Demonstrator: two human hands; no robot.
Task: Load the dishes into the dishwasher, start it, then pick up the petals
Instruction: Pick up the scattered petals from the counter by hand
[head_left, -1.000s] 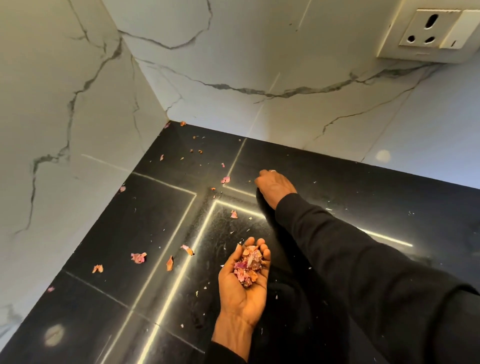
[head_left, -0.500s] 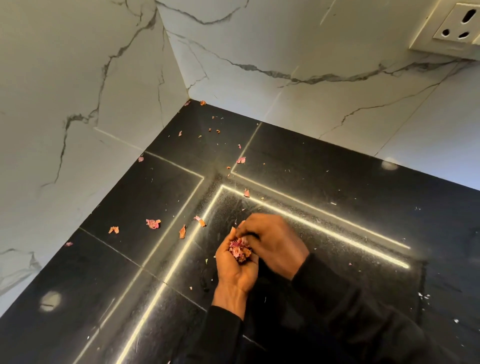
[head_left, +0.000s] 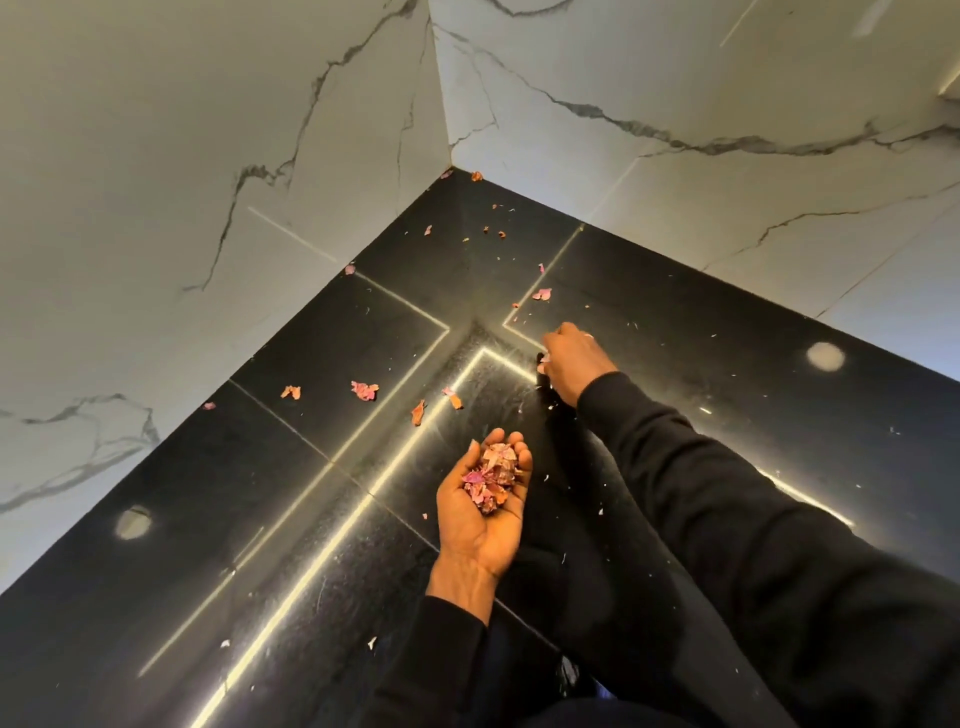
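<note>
The left hand (head_left: 480, 512), the nearer one, lies palm up and cupped. Its fingers curl up round a heap of gathered petals (head_left: 491, 475), pink and brownish, dry and crumpled. A little further, the right hand (head_left: 571, 358) comes out of a black sleeve (head_left: 727, 519) and is turned down onto the black stone surface (head_left: 727, 389). Its fingertips close on a small petal (head_left: 542, 364); only a pale edge of it shows, so I judge this a pinch and not only a touch.

To the left of the hands, loose pieces lie apart from each other. There is an orange petal (head_left: 454, 400) and a second orange petal (head_left: 418, 413) near the bright reflected line, then a pink petal (head_left: 365, 389) and an orange scrap (head_left: 291, 392). A tiny pink piece (head_left: 209, 406) sits just beside the left marble wall (head_left: 156, 208). Beyond the right hand lies a far pink petal (head_left: 543, 294), with smaller bits scattered toward the corner. A corner piece (head_left: 477, 176) rests at the foot of the right marble wall (head_left: 727, 104).

No dishwasher and no dishes are in view, so I cannot say anything about that part. The petal picking seems to be in the middle. A good handful is collected, but about a dozen pieces and many crumbs are left, and the far ones will ask for a longer reach.
</note>
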